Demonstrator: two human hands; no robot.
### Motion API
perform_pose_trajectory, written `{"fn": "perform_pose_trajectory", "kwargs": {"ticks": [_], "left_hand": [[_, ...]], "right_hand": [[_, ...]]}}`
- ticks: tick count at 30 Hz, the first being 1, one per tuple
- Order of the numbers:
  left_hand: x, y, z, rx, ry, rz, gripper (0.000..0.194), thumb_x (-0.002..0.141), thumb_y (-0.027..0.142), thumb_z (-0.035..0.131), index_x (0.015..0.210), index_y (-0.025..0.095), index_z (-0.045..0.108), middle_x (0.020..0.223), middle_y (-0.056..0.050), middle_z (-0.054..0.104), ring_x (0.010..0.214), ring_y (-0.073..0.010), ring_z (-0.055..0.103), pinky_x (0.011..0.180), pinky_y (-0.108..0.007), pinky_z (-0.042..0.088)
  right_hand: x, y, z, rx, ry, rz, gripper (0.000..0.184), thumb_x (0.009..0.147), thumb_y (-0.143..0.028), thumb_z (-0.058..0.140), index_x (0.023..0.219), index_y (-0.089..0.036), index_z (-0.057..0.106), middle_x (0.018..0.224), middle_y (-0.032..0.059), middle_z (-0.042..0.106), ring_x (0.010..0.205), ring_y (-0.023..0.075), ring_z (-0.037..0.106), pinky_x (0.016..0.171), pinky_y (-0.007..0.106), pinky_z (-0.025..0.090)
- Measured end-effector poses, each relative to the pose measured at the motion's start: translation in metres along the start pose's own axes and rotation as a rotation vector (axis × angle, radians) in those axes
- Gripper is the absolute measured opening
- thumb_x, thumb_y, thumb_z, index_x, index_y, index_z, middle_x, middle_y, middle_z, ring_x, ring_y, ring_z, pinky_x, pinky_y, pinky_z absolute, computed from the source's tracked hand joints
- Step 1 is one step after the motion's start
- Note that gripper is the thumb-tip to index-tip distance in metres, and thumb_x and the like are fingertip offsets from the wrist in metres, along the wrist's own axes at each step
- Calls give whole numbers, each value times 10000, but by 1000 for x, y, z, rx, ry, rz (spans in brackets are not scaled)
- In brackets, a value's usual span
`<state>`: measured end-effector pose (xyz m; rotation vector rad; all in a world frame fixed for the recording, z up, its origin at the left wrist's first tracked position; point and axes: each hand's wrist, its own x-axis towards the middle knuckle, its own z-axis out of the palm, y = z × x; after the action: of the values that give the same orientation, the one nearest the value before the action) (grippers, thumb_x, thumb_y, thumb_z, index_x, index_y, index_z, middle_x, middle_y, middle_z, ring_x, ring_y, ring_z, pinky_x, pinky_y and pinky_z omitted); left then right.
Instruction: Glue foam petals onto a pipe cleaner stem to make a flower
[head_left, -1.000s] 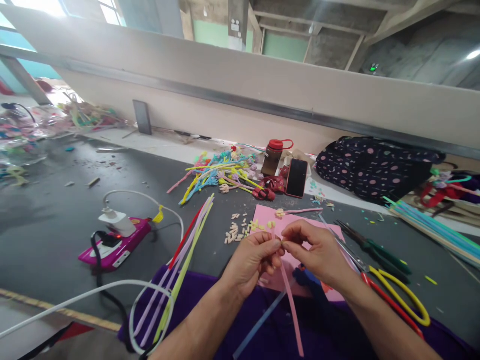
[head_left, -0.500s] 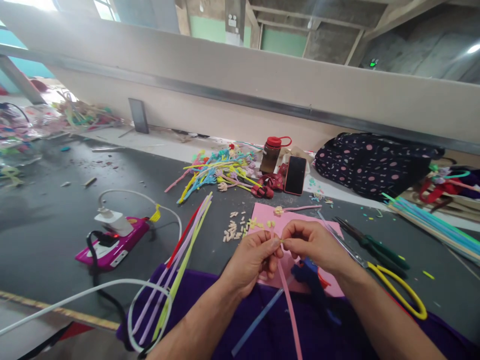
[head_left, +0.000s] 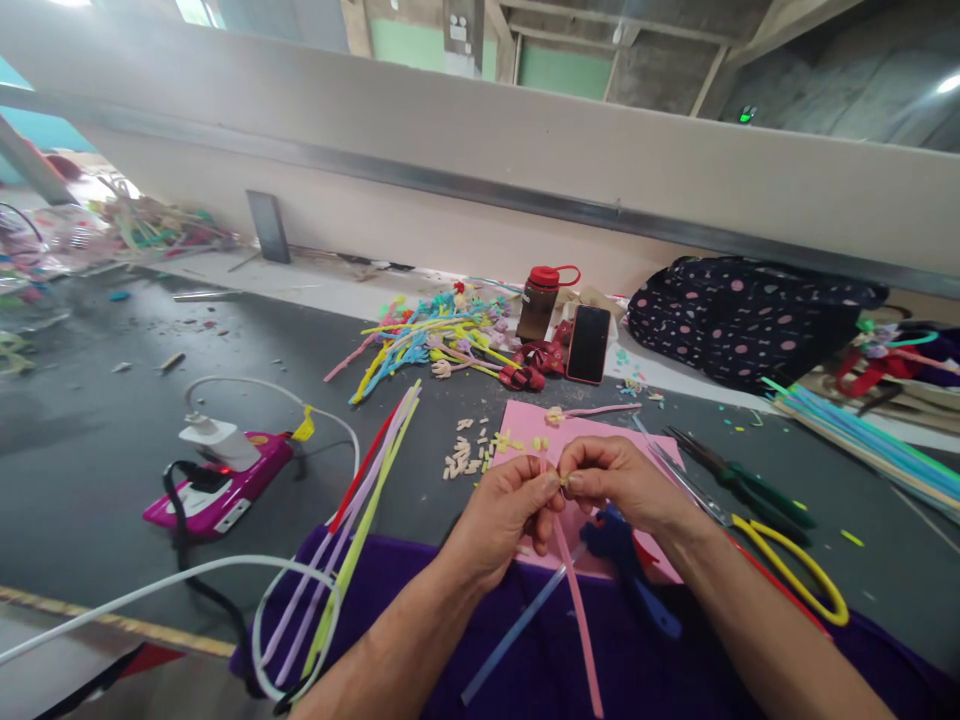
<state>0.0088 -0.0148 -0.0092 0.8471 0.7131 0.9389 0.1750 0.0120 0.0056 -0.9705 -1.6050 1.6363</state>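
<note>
My left hand (head_left: 517, 505) is closed around the upper end of a pink strip (head_left: 576, 625), which hangs down toward me. Fingertips of my right hand (head_left: 611, 480) pinch at that same end, meeting the left thumb. A tiny yellowish bit (head_left: 562, 481) shows between the two hands; its kind is too small to make out. Under the hands lies a pink sheet (head_left: 517, 425). On its upper part are small yellow pieces (head_left: 506, 445) and a finished-looking pink stem with a pale head (head_left: 553, 415). A blue tool (head_left: 630, 575) rests below my right hand.
Yellow-handled scissors (head_left: 795, 570) and green-handled pliers (head_left: 750, 490) lie at right. Left are coloured strips (head_left: 375, 470) and a magenta power strip (head_left: 225, 490) with cables. Behind stand a bottle (head_left: 538, 305), a phone (head_left: 589, 343), a patterned bag (head_left: 742, 315) and a colourful pile (head_left: 427, 345).
The view has shifted slightly. My hands stay together at the end of the pink strip, with little change in the fingers.
</note>
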Motion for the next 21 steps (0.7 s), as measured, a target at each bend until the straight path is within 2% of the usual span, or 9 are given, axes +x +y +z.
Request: {"fn": "perform_pose_trajectory", "kwargs": {"ticks": [5,10,15,21], "left_hand": [[1,-2,-1,-18,-10,5,228,778,341,564,668,148,512,445,55,480,318,-32,361,336,-148,313],[0,-1,-2,-27,-17,-32,234,790,343,550,666,148,511,411,60,459,310,-29,348,339,-141,305],[-1,-1,-1,-35,-20,-13,231,771,347,574,676,146,511,488,52,490,331,-27,370,342,-148,315],[0,-3,-2,21,-35,-34,252,789,371,545,681,148,506,421,53,474,312,-31,368,342,-142,278]], "right_hand": [[0,3,4,45,56,45,79,719,-209,624,713,-140,584,571,-25,580,406,54,457,359,148,307],[-1,6,5,87,77,32,50,710,-185,601,715,-141,578,576,-26,578,398,55,466,356,152,316],[-1,5,4,24,70,9,27,705,-155,599,717,-144,578,580,-23,585,424,57,465,390,161,313],[-3,4,4,-73,57,-31,49,722,-187,592,724,-150,560,592,-32,535,463,57,389,421,173,280]]}}
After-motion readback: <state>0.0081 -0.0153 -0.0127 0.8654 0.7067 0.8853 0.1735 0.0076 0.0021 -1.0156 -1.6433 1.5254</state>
